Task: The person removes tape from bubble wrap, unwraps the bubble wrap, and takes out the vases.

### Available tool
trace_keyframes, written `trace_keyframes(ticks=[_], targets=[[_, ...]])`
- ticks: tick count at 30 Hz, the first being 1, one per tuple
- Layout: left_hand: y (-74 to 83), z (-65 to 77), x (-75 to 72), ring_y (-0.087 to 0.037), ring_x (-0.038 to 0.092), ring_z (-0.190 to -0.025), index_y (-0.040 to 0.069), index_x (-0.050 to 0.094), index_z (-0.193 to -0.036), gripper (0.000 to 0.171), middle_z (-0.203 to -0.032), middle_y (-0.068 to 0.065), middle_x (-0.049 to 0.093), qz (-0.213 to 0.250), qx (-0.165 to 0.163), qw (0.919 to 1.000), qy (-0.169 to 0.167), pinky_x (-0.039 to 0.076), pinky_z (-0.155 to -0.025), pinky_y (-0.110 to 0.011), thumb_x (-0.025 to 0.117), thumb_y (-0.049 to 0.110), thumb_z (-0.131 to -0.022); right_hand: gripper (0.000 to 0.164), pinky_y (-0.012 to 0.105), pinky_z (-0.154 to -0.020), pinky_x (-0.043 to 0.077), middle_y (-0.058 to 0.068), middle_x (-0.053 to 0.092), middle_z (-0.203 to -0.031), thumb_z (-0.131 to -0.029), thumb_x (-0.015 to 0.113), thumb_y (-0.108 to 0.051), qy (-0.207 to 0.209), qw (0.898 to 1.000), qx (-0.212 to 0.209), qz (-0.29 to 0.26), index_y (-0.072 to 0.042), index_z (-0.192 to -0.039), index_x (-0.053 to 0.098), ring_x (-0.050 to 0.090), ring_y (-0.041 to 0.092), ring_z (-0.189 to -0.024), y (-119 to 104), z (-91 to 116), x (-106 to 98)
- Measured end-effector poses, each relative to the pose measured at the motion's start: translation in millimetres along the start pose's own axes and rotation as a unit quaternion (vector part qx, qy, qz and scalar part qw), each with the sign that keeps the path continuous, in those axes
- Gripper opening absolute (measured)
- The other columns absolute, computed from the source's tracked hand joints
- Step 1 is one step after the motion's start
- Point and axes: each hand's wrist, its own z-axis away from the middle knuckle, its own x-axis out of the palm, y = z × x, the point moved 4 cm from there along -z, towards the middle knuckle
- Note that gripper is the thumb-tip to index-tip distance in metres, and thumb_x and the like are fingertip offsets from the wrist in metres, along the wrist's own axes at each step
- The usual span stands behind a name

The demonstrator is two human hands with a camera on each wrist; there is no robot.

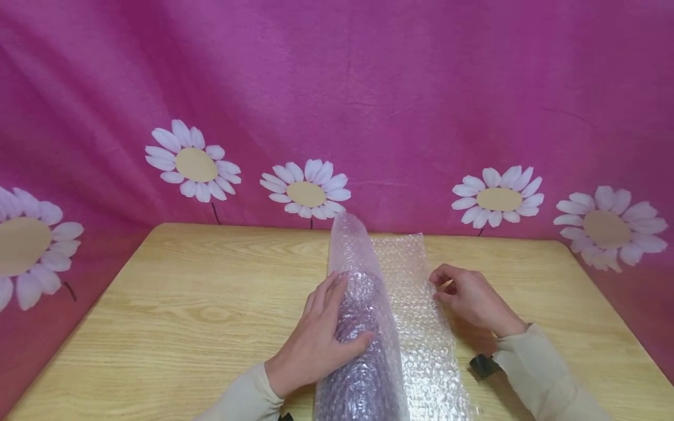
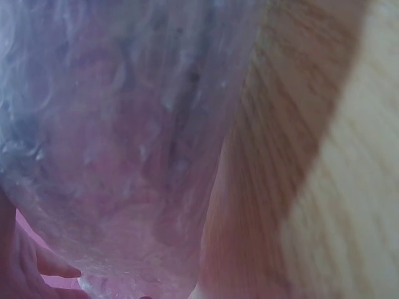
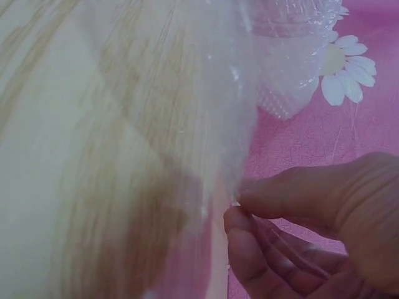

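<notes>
A roll of clear bubble wrap (image 1: 358,374) lies lengthwise on the table, a loose outer layer standing up at its far end. My left hand (image 1: 316,345) rests on the roll's left side and top, fingers extended and thumb spread across it. In the left wrist view the roll (image 2: 124,124) fills much of the picture, with fingertips at the lower left. From the roll, a flat sheet of bubble wrap (image 1: 416,304) spreads to the right. My right hand (image 1: 476,298) pinches this sheet's right edge between thumb and fingers, as the right wrist view of the hand (image 3: 299,230) shows.
Beneath everything is a light wood-grain table (image 1: 210,304). A magenta cloth (image 1: 400,105) with large white daisies hangs behind it and along the sides. A dark strap piece (image 1: 483,366) sits by the right sleeve.
</notes>
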Motion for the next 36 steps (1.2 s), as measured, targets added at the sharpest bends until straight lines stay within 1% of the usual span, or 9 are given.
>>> trace_keyframes(ticks=[6, 10, 13, 22, 30, 36], targets=[[-2.6, 1.3, -0.3, -0.027, 0.022, -0.159, 0.026, 0.016, -0.167, 0.103, -0.175, -0.001, 0.012, 0.005, -0.008, 1.0, 0.002, 0.038, -0.12, -0.063, 0.069, 0.064, -0.088, 0.023, 0.041, -0.084, 0.062, 0.008, 0.074, -0.106, -0.09, 0.076, -0.003, -0.006, 1.0, -0.016, -0.003, -0.007, -0.112, 0.069, 0.071, 0.02, -0.093, -2, -2, 0], [-1.4, 0.8, -1.2, -0.026, 0.023, -0.159, 0.026, 0.016, -0.167, 0.103, -0.175, -0.001, 0.012, 0.007, -0.006, 0.9999, 0.006, 0.038, -0.12, -0.061, 0.069, 0.064, -0.088, 0.023, 0.034, -0.079, 0.059, 0.007, 0.073, -0.104, -0.09, 0.075, -0.003, -0.009, 1.0, -0.016, 0.001, -0.008, -0.112, 0.069, 0.067, 0.018, -0.09, -3, -3, -3], [-0.2, 0.5, -1.9, -0.026, 0.023, -0.159, 0.025, 0.016, -0.168, 0.103, -0.175, -0.001, 0.012, 0.007, -0.004, 0.9999, 0.007, 0.039, -0.12, -0.061, 0.069, 0.063, -0.088, 0.023, 0.032, -0.077, 0.057, 0.006, 0.073, -0.103, -0.09, 0.076, -0.005, -0.007, 1.0, -0.016, 0.005, -0.009, -0.111, 0.069, 0.065, 0.018, -0.088, -3, -3, -5], [-0.2, 1.2, -0.6, -0.026, 0.022, -0.159, 0.025, 0.015, -0.168, 0.104, -0.176, 0.0, 0.011, 0.004, -0.008, 1.0, 0.001, 0.038, -0.12, -0.063, 0.068, 0.065, -0.088, 0.024, 0.037, -0.08, 0.061, 0.007, 0.074, -0.106, -0.093, 0.078, -0.02, 0.004, 1.0, -0.016, 0.013, -0.01, -0.113, 0.069, 0.071, 0.019, -0.094, -7, 1, -9], [-0.6, 0.3, 0.5, -0.027, 0.024, -0.158, 0.021, 0.018, -0.167, 0.103, -0.175, -0.003, 0.013, -0.004, -0.004, 1.0, 0.003, 0.038, -0.12, -0.063, 0.069, 0.064, -0.088, 0.025, 0.034, -0.075, 0.06, 0.009, 0.075, -0.108, -0.093, 0.078, -0.022, 0.003, 1.0, -0.016, 0.026, -0.009, -0.113, 0.07, 0.07, 0.017, -0.087, -9, 4, -13], [0.9, -1.2, -0.1, -0.028, 0.023, -0.159, 0.021, 0.017, -0.167, 0.104, -0.175, -0.005, 0.013, -0.003, 0.002, 1.0, 0.002, 0.037, -0.12, -0.063, 0.069, 0.063, -0.088, 0.026, 0.032, -0.075, 0.056, 0.009, 0.075, -0.111, -0.093, 0.078, -0.022, 0.024, 0.999, -0.011, 0.048, -0.01, -0.114, 0.071, 0.066, 0.016, -0.086, -8, 8, -23]])
